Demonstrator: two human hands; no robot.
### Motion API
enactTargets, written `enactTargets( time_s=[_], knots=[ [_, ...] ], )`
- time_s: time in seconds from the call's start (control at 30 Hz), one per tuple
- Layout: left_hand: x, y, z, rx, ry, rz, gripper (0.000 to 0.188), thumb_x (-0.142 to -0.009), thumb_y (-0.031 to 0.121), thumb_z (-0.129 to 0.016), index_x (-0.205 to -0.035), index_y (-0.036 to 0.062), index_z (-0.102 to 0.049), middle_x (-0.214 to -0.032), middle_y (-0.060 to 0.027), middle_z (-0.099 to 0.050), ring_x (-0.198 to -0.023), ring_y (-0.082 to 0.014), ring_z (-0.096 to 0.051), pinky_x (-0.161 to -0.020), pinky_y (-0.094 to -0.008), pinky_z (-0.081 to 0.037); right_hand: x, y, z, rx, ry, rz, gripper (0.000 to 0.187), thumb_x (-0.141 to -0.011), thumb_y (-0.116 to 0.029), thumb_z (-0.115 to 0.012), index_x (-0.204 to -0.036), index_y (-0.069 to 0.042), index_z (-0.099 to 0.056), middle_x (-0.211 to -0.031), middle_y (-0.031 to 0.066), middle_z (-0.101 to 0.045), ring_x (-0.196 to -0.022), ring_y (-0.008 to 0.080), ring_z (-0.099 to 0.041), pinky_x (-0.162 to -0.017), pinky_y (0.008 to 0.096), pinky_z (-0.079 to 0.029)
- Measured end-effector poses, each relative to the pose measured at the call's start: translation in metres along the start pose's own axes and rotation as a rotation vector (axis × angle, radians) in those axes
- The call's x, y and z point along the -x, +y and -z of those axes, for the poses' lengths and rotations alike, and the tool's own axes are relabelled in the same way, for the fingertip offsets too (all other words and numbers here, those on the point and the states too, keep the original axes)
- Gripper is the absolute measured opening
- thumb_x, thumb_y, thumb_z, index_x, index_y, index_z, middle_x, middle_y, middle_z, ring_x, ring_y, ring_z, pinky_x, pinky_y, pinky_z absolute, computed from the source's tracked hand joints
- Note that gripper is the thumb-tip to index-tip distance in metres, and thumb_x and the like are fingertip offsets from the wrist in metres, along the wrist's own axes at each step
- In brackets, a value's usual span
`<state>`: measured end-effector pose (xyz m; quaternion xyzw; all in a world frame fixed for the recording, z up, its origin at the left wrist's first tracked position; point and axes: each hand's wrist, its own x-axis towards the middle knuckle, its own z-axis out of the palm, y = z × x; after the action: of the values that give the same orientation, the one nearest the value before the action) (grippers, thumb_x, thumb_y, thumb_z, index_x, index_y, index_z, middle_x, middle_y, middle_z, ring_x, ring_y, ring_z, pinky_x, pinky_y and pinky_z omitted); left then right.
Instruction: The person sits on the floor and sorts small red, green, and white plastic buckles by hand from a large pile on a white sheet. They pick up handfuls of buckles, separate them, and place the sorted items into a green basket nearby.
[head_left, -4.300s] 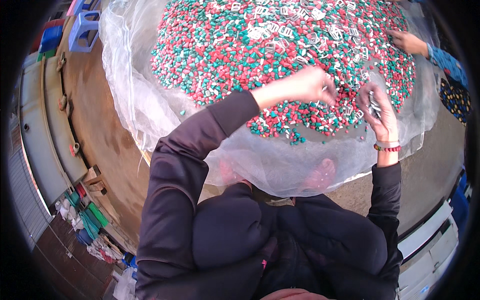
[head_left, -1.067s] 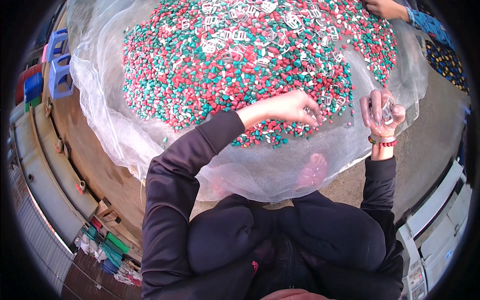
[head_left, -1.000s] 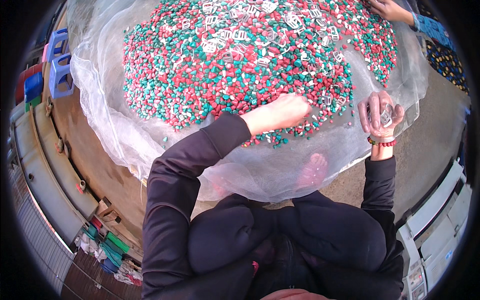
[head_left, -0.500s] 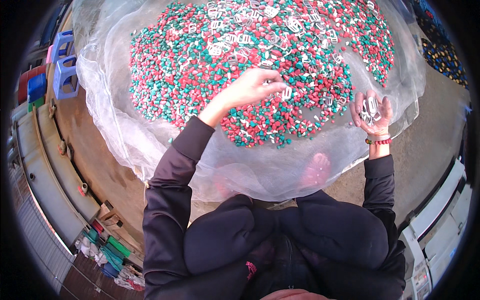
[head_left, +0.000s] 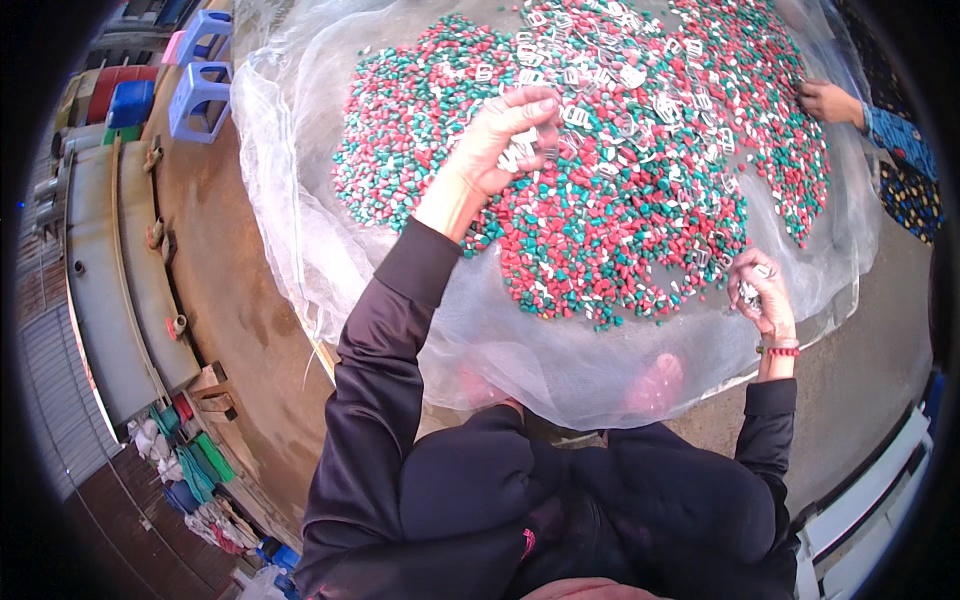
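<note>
Pale, slotted strap buckles (head_left: 575,116) lie scattered over a wide heap of small red, green and white cone-like pieces (head_left: 590,215). Over the heap's left middle, my left hand (head_left: 490,145) has its fingers curled round a few pale buckles that show between thumb and palm. My right hand (head_left: 762,292), wearing a red bead bracelet, is cupped closed round several pale buckles at the near right edge of the heap. Its fingers partly hide them.
Whitish mesh sheeting (head_left: 480,340) lies under and around the heap. At the far right another person's hand (head_left: 832,102) in a blue patterned sleeve reaches to it. Blue plastic stools (head_left: 200,103) and a blue container (head_left: 131,103) stand at left.
My left hand has gathered buckles into its curled fingers, where it pinched one before. My right hand has closed from an open palm. The view has shifted, and another person's hand appears at right.
</note>
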<state>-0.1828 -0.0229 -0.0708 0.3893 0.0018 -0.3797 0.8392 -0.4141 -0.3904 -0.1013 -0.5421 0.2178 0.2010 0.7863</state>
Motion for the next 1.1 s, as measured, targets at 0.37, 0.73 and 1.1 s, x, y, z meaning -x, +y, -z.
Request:
enactTargets(
  time_s=[0.37,0.73,1.1],
  knots=[
    [-0.016,-0.061,0.044,-2.048,0.161,-0.324,0.016,-0.081,0.006,-0.056,-0.095,-0.0021,-0.055,-0.093,-0.0213,-0.056,-0.086,-0.0374,-0.060,-0.071,-0.0475,-0.050,-0.034,0.077,-0.016,1.352,0.331,0.534,0.018,-0.077,-0.011,-0.070,-0.087,0.001,-0.062,-0.083,0.0198,-0.063,-0.078,0.0381,-0.062,-0.071,0.0434,-0.048],
    [0.011,-0.022,0.027,0.019,-0.180,0.043,0.031,-0.098,0.041,-0.050,-0.096,0.0096,-0.053,-0.082,-0.0013,-0.055,-0.057,-0.0071,-0.049,-0.034,-0.0162,-0.033,-0.043,-0.003,-0.067,0.726,0.128,0.282,0.026,-0.095,-0.019,-0.053,-0.080,0.003,-0.054,-0.066,0.0056,-0.051,-0.062,0.0116,-0.044,-0.057,0.0315,-0.037],
    [0.031,-0.082,-0.028,0.511,-0.160,0.366,0.044,-0.099,0.047,-0.042,-0.124,0.0136,-0.056,-0.121,-0.0047,-0.062,-0.107,-0.0273,-0.062,-0.089,-0.0672,-0.046,-0.044,-0.108,-0.205,1.808,-0.363,0.945,0.018,-0.085,-0.019,-0.063,-0.091,-0.003,-0.062,-0.085,0.0132,-0.060,-0.081,0.0334,-0.061,-0.064,0.0423,-0.052]
  ],
)
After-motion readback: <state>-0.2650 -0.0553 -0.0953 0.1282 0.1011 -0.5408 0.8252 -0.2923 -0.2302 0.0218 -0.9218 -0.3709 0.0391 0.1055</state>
